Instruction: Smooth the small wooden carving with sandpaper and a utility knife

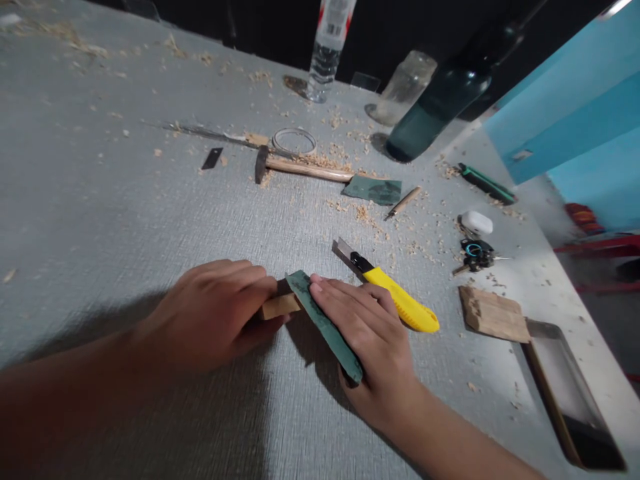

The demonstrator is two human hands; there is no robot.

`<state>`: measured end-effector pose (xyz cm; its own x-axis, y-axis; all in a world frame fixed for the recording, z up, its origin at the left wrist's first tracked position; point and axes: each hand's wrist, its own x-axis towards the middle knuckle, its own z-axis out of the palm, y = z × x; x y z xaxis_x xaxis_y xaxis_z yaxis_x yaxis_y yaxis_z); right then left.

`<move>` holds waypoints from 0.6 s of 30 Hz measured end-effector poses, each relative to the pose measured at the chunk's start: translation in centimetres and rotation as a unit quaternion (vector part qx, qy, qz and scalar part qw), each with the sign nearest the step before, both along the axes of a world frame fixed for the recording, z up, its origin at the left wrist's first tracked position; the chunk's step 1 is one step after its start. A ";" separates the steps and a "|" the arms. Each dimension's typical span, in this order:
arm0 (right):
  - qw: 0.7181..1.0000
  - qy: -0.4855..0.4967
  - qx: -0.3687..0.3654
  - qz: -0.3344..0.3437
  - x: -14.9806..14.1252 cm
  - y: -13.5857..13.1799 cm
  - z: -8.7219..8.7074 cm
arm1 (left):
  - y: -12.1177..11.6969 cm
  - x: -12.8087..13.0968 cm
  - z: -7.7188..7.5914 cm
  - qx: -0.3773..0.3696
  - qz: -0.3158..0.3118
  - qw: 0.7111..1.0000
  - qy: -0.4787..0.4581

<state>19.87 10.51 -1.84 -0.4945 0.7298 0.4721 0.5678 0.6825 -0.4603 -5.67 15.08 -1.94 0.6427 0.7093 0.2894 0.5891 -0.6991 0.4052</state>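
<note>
My left hand (213, 313) grips a small light wooden block (280, 305) on the grey table (125, 200). My right hand (367, 333) holds a strip of dark green sandpaper (323, 323), its upper end pressed against the block. A yellow utility knife (395, 293) with its blade out lies just right of my right hand's fingers.
Farther back lie a hammer (300, 167), another green sandpaper piece (373, 190), a wire ring (294, 140) and wood shavings. Bottles (327, 47) and a dark bottle (440, 107) stand at the back. At right: keys (475, 253), a white case (476, 222), a wooden piece (493, 313).
</note>
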 end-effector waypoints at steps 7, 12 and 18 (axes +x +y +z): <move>0.999 -0.010 0.013 0.046 -0.1 -0.3 0.0 | 0.1 0.1 0.7 0.023 -0.048 0.999 -0.003; 1.000 -0.001 -0.010 0.004 -0.2 -0.1 -0.3 | -0.2 0.0 0.5 0.024 -0.025 0.999 0.018; 0.999 -0.007 0.015 0.036 -0.3 -0.2 -0.3 | -0.5 0.0 0.6 -0.020 -0.023 0.999 0.044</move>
<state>19.56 10.30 -2.11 -0.5527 0.6776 0.4851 0.5230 0.7352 -0.4311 -5.66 14.59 -1.32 0.6966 0.6884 0.2022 0.5918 -0.7106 0.3806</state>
